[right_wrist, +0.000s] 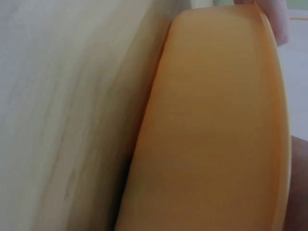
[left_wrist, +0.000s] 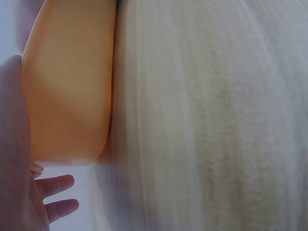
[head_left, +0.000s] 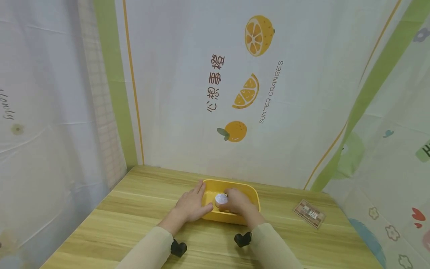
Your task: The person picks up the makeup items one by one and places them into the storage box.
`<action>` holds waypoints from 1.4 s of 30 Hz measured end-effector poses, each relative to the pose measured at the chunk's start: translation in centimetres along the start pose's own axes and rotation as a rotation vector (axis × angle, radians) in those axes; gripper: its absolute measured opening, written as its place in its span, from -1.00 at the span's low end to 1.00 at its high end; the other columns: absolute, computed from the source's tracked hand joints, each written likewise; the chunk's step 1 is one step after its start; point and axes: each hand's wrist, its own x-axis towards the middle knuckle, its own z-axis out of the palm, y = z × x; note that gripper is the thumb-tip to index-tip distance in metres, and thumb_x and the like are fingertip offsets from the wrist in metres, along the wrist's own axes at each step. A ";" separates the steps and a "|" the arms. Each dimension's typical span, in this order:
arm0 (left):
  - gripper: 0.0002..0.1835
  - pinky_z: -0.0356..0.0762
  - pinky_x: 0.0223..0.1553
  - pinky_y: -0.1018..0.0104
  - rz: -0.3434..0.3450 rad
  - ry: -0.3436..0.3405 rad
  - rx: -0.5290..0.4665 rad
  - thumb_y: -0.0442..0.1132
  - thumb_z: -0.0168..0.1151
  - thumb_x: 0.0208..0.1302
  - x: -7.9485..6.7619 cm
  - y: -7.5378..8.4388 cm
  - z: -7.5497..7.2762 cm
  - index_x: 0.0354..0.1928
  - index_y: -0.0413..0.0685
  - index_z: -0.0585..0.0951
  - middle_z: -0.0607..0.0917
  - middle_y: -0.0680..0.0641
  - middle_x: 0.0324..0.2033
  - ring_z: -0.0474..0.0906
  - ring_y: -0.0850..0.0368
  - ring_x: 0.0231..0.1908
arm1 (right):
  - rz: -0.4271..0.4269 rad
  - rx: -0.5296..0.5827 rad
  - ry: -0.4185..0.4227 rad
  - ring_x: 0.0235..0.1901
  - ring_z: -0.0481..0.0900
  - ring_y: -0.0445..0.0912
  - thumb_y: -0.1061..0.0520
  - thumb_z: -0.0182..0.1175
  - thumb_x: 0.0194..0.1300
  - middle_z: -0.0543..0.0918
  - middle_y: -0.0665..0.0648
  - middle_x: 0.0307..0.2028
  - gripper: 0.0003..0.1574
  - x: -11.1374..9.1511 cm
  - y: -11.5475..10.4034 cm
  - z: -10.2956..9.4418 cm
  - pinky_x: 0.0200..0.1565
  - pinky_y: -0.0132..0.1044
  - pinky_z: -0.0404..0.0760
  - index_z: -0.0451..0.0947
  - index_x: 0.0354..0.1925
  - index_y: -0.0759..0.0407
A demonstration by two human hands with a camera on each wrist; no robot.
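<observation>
A yellow plastic basin (head_left: 231, 217) with rounded corners stands on the wooden table. My left hand (head_left: 190, 203) rests against its left end in the head view, fingers fairly straight along the rim and thumb over the front edge. The left wrist view shows the basin's side wall (left_wrist: 72, 86) with the fingers by its end. My right hand (head_left: 239, 201) reaches down into the basin and pinches a small white round object (head_left: 221, 200) with a flat top. Its exact kind is unclear. In the right wrist view, the basin wall (right_wrist: 216, 115) hides most of this hand.
A brown patterned card (head_left: 309, 213) with lettering lies on the table (head_left: 141, 213) to the right of the basin. A white curtain (head_left: 178, 93) with orange prints hangs behind the table, and more printed cloth hangs at both sides.
</observation>
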 end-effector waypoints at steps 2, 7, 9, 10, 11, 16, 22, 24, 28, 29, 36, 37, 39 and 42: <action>0.03 0.37 0.55 -0.30 0.001 0.000 -0.003 0.25 0.06 0.42 0.0 0.1 0.0 0.73 -0.28 0.16 0.12 -0.24 0.76 0.43 -0.39 0.54 | 0.019 0.023 0.005 -0.07 0.68 0.07 -0.18 0.58 0.25 0.78 0.27 0.02 -0.16 -0.6 -0.5 -0.7 0.05 0.05 0.72 0.66 0.26 0.36; 0.02 0.37 0.55 -0.31 0.001 -0.002 -0.010 0.23 0.07 0.42 -0.1 0.3 -0.1 0.73 -0.28 0.16 0.12 -0.24 0.76 0.43 -0.41 0.54 | 0.041 0.067 0.025 0.15 0.72 0.22 -0.13 0.63 0.22 0.75 0.38 0.18 -0.07 -2.3 -1.5 -2.4 0.25 0.19 0.68 0.61 0.34 0.39; 0.02 0.37 0.55 -0.31 -0.001 -0.003 -0.010 0.23 0.07 0.43 -0.1 0.2 0.0 0.74 -0.27 0.15 0.11 -0.24 0.76 0.43 -0.41 0.54 | 0.030 0.065 0.049 0.17 0.73 0.24 -0.11 0.62 0.23 0.75 0.38 0.18 -0.09 -2.8 -1.3 -3.1 0.27 0.18 0.69 0.61 0.35 0.38; 0.02 0.37 0.55 -0.31 -0.001 -0.002 -0.009 0.24 0.07 0.43 0.0 0.2 0.1 0.74 -0.27 0.15 0.11 -0.24 0.76 0.43 -0.41 0.54 | 0.022 0.068 0.068 0.16 0.73 0.25 -0.09 0.62 0.23 0.76 0.38 0.18 -0.11 -3.1 -1.1 -3.4 0.26 0.19 0.69 0.62 0.34 0.38; 0.02 0.38 0.54 -0.31 0.000 0.000 -0.008 0.24 0.07 0.43 0.0 0.2 0.1 0.74 -0.27 0.15 0.11 -0.24 0.76 0.43 -0.41 0.53 | 0.023 0.076 0.083 0.17 0.72 0.26 -0.07 0.61 0.24 0.76 0.38 0.18 -0.14 -3.2 -0.7 -3.6 0.26 0.19 0.69 0.62 0.34 0.36; 0.03 0.38 0.54 -0.30 0.004 0.003 -0.010 0.24 0.04 0.43 0.1 0.0 0.1 0.74 -0.28 0.14 0.10 -0.24 0.76 0.43 -0.41 0.54 | 0.042 0.130 0.157 0.18 0.71 0.29 0.04 0.54 0.35 0.72 0.37 0.19 -0.29 -4.4 1.1 -5.3 0.22 0.23 0.69 0.61 0.33 0.33; 0.02 0.36 0.56 -0.30 0.002 -0.009 -0.014 0.23 0.05 0.45 0.1 0.0 0.3 0.74 -0.28 0.13 0.08 -0.22 0.77 0.41 -0.39 0.55 | 0.056 0.133 0.243 0.15 0.69 0.28 0.04 0.46 0.43 0.68 0.35 0.16 -0.32 -6.5 3.5 -7.8 0.21 0.26 0.68 0.58 0.36 0.35; 0.02 0.35 0.56 -0.30 0.000 -0.011 -0.013 0.24 0.05 0.45 0.2 0.0 0.3 0.74 -0.27 0.13 0.07 -0.22 0.77 0.41 -0.39 0.56 | 0.067 0.123 0.265 0.17 0.68 0.30 0.02 0.44 0.44 0.69 0.35 0.15 -0.32 -7.1 4.4 -8.6 0.21 0.27 0.68 0.58 0.36 0.35; 0.03 0.33 0.57 -0.31 -0.002 -0.010 -0.020 0.24 0.05 0.45 0.2 0.0 0.4 0.75 -0.26 0.12 0.06 -0.21 0.77 0.39 -0.39 0.57 | 0.098 0.088 0.276 0.19 0.67 0.34 0.00 0.40 0.46 0.70 0.39 0.16 -0.29 -8.2 6.4 -9.8 0.22 0.28 0.68 0.55 0.38 0.39; 0.03 0.34 0.57 -0.32 0.001 -0.008 -0.020 0.24 0.05 0.44 0.2 -0.1 0.4 0.74 -0.27 0.13 0.07 -0.22 0.77 0.40 -0.40 0.56 | 0.109 0.084 0.271 0.20 0.67 0.34 -0.01 0.39 0.47 0.70 0.41 0.17 -0.28 -8.5 6.8 -10.0 0.22 0.29 0.68 0.54 0.39 0.40; 0.04 0.36 0.55 -0.31 0.012 -0.008 -0.005 0.25 0.02 0.42 0.2 -0.3 0.3 0.73 -0.31 0.13 0.08 -0.24 0.77 0.40 -0.40 0.56 | 0.196 0.069 0.251 0.24 0.64 0.38 -0.12 0.34 0.53 0.61 0.47 0.26 -0.18 -10.8 10.5 -11.4 0.22 0.31 0.67 0.46 0.44 0.43; 0.04 0.37 0.55 -0.31 0.014 -0.006 -0.005 0.25 0.02 0.43 0.2 -0.3 0.3 0.73 -0.31 0.13 0.08 -0.24 0.77 0.40 -0.40 0.56 | 0.207 0.068 0.253 0.24 0.63 0.39 -0.15 0.33 0.54 0.60 0.47 0.27 -0.16 -11.1 11.0 -11.6 0.22 0.32 0.67 0.44 0.45 0.43; 0.03 0.38 0.54 -0.31 0.014 -0.003 -0.007 0.24 0.03 0.43 0.2 -0.2 0.3 0.73 -0.31 0.14 0.09 -0.24 0.76 0.41 -0.40 0.55 | 0.227 0.076 0.253 0.27 0.61 0.42 -0.18 0.31 0.56 0.55 0.50 0.31 -0.11 -11.8 12.1 -11.8 0.23 0.33 0.65 0.40 0.49 0.43; 0.02 0.37 0.55 -0.31 0.013 -0.005 -0.010 0.24 0.04 0.44 0.1 -0.3 0.4 0.73 -0.31 0.14 0.09 -0.25 0.76 0.39 -0.40 0.56 | 0.255 0.076 0.240 0.32 0.54 0.48 -0.22 0.27 0.58 0.48 0.57 0.37 -0.05 -12.8 13.7 -12.1 0.27 0.39 0.59 0.33 0.53 0.47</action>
